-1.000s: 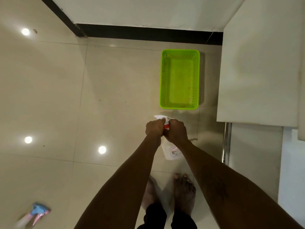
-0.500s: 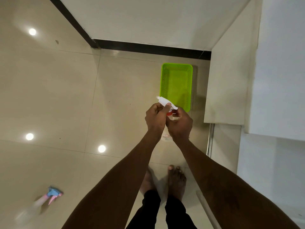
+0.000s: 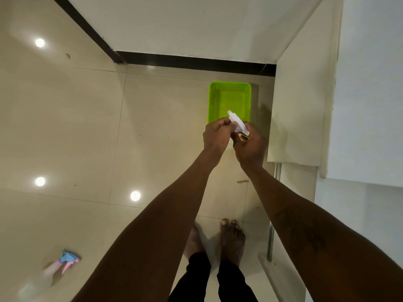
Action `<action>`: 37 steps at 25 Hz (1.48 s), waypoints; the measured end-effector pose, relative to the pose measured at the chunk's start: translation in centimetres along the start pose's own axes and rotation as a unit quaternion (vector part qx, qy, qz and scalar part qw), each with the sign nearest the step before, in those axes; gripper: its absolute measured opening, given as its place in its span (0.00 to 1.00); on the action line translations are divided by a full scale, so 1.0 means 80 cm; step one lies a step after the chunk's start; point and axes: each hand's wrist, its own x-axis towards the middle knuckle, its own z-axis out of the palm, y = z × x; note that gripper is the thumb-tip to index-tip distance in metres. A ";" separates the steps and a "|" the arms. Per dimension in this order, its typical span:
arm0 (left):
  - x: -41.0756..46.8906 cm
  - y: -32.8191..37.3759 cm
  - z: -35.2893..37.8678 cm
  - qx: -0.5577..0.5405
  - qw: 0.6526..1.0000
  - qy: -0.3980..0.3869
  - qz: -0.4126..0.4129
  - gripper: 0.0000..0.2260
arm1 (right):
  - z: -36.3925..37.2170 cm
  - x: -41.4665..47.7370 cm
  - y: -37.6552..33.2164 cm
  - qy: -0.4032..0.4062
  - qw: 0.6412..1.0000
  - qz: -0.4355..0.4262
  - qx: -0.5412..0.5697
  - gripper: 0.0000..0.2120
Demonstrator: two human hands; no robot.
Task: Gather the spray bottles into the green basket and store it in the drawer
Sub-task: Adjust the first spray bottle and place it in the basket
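Observation:
Both hands hold a white spray bottle (image 3: 237, 123) in the air, over the near end of the green basket (image 3: 229, 99). My left hand (image 3: 217, 135) pinches the white trigger head. My right hand (image 3: 250, 143) wraps the neck; the bottle's body is hidden behind my hands. The basket lies on the floor with nothing in it, close to the white cabinet. A second spray bottle (image 3: 54, 269), with a blue and pink head, lies on the floor at the lower left.
A white cabinet (image 3: 301, 105) with a metal handle (image 3: 273, 214) stands to the right of the basket. A white wall with a black skirting (image 3: 196, 62) runs behind it. My bare feet (image 3: 218, 238) stand on beige glossy tiles.
My hands have lifted the white bottle up from near the floor. My view has risen, so the basket looks smaller and farther off. The blue and pink bottle has not moved.

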 end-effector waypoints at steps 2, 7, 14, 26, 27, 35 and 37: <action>0.006 -0.005 0.001 -0.005 1.000 -0.017 -0.009 0.08 | 0.003 0.004 0.007 -0.002 1.000 -0.002 -0.003 0.11; 0.026 -0.002 0.002 -0.020 0.999 -0.024 -0.010 0.06 | 0.012 0.022 0.008 0.003 1.000 -0.002 -0.005 0.10; 0.045 -0.004 0.016 0.020 0.999 -0.011 -0.045 0.05 | 0.018 0.034 0.032 -0.048 0.998 0.003 -0.038 0.07; 0.042 -0.009 0.014 0.114 0.991 -0.020 -0.070 0.13 | 0.015 0.039 0.047 -0.122 0.985 0.055 -0.111 0.15; 0.039 -0.009 0.010 0.120 0.990 -0.015 -0.077 0.16 | 0.012 0.038 0.044 -0.128 0.983 0.067 -0.116 0.19; -0.023 0.008 -0.038 0.206 0.975 -0.001 -0.078 0.28 | -0.035 0.006 -0.028 -0.156 0.976 0.048 -0.146 0.22; -0.050 0.019 -0.056 0.236 0.970 -0.002 -0.064 0.27 | -0.052 -0.005 -0.056 -0.161 0.971 0.046 -0.169 0.23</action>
